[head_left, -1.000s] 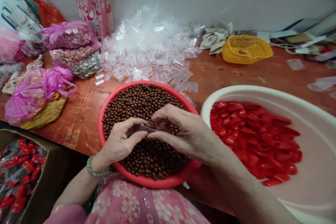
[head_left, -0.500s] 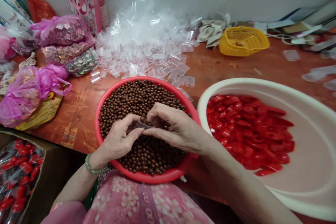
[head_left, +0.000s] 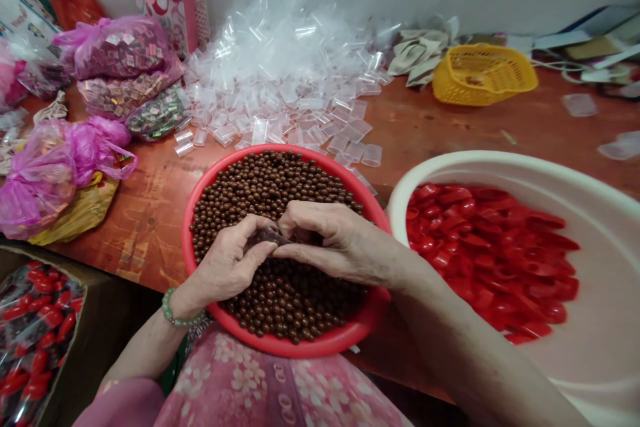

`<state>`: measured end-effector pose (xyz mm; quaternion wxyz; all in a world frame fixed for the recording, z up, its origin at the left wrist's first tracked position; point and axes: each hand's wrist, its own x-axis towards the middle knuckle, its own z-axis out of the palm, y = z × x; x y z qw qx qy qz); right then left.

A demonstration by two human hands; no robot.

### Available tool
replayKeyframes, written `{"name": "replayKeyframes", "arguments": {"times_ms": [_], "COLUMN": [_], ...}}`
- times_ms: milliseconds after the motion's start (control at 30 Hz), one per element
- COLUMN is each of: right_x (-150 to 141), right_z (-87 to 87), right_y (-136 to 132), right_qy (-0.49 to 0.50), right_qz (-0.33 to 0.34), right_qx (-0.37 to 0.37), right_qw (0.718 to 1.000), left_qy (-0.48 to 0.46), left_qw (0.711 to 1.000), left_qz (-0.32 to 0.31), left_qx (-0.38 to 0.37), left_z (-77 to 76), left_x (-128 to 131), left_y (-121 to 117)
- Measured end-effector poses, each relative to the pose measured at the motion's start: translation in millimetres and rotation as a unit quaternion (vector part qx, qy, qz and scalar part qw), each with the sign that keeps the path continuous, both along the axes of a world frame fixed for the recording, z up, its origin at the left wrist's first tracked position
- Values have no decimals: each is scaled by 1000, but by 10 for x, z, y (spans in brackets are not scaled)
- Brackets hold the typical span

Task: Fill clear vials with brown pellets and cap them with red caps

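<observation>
Together, your left hand (head_left: pixel 231 261) and right hand (head_left: pixel 345 240) pinch a clear plastic tube (head_left: pixel 270 236) over brown beads (head_left: pixel 295 303).

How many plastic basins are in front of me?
2: a round red plastic basin of small brown balls, centre; and an oval white plastic basin of glossy red pieces, to its right, partly out of frame. No others show.

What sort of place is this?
Likely a small hand-assembly or packing workshop: a wooden table with a heap of clear plastic pieces, a red basin full of brown balls, and a white tub of loose red plastic parts.
</observation>
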<state>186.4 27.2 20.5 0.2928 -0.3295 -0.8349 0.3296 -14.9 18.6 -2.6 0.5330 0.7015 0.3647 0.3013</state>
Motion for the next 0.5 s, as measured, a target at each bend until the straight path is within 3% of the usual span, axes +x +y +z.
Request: {"name": "replayKeyframes", "arguments": {"times_ms": [200,400,500], "right_x": [23,34,181], "right_z": [7,-102,-118], "right_y": [-28,-127,-271], "right_qy": [-27,-68,-128], "right_qz": [-42,-86,-119], "right_qx": [-27,-47,-5], "right_qw": [998,993,985], "left_qy": [-13,-154,-206], "left_qw": [1000,971,945], "left_qz": [12,46,51], "left_qx": [-14,-176,-250], "left_z": [-21,-57,-19], "left_x": [14,46,30], "left_y": [-17,1,-34]}}
